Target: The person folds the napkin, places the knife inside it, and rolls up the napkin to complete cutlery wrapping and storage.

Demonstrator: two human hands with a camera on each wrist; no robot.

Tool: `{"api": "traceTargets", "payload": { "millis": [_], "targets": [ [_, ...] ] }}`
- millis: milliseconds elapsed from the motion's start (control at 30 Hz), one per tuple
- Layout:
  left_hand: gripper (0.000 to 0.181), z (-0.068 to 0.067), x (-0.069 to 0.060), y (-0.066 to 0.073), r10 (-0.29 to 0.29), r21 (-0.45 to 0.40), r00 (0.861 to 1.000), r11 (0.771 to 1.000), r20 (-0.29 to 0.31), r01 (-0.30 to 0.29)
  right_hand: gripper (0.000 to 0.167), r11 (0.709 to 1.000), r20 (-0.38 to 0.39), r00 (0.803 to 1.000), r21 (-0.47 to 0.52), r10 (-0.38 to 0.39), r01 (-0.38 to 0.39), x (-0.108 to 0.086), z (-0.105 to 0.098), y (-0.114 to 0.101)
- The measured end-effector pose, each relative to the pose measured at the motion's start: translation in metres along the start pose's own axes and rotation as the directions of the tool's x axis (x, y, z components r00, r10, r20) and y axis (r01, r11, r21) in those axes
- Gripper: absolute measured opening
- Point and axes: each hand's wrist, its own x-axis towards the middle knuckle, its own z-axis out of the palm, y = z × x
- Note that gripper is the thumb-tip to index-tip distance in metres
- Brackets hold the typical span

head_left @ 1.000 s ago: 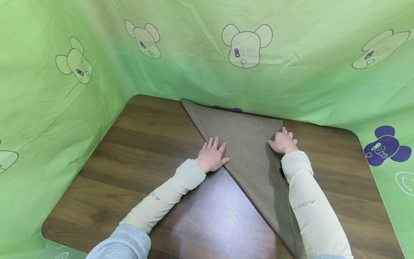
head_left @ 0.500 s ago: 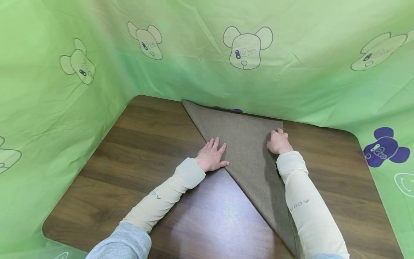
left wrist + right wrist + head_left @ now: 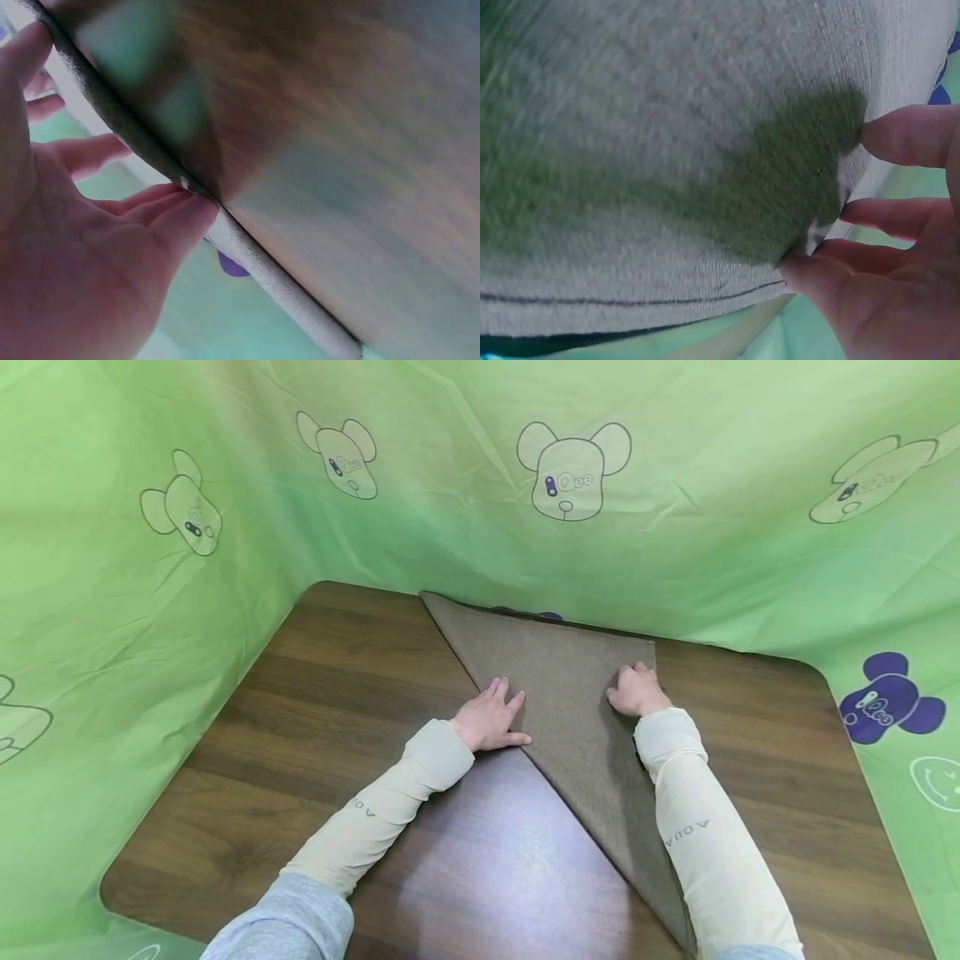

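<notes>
A brown-grey cloth (image 3: 558,693) lies folded into a triangle on the wooden table, its long folded edge running diagonally. My left hand (image 3: 489,718) rests on that fold with its fingers spread. In the left wrist view, the left hand's fingertips touch the cloth's edge (image 3: 281,296). Close to the cloth's upper right corner, my right hand (image 3: 637,691) touches the top of the cloth with bent fingers. The right wrist view has its separated fingertips against the fabric (image 3: 652,82), above a stitched hem. My right forearm covers part of the cloth's right edge.
The wooden table (image 3: 300,710) has rounded corners. A green curtain (image 3: 450,502) printed with bear heads hangs around its left, back and right sides. The cloth's far edge lies close to the back curtain.
My right hand has moved left from the cloth's right edge onto its surface, drawing slightly nearer to me. My left hand and the cloth's outline stay about the same.
</notes>
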Motion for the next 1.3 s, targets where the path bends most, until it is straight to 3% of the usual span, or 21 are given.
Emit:
{"api": "traceTargets", "payload": {
  "millis": [433,800,1067,1300],
  "targets": [
    [0.084,-0.005,-0.003,0.002,-0.004,-0.046,0.998,0.999,0.055,0.006,0.054,0.997,0.033,0.998,0.054,0.045,-0.047,-0.005,0.007,-0.008],
    [0.085,-0.007,-0.003,0.002,-0.011,-0.063,0.997,0.998,0.076,0.016,0.061,1.000,0.068,0.997,0.013,0.020,-0.021,-0.027,0.003,-0.024],
    [0.085,-0.007,-0.002,0.002,-0.004,-0.078,0.996,0.997,0.092,0.011,0.089,1.000,0.185,0.983,0.005,-0.011,0.011,-0.058,0.003,-0.056],
    [0.085,-0.008,-0.003,0.002,0.001,-0.081,0.996,0.997,0.093,0.006,0.112,0.997,0.247,0.966,-0.046,0.075,-0.066,-0.084,0.014,-0.068]
  ]
}}
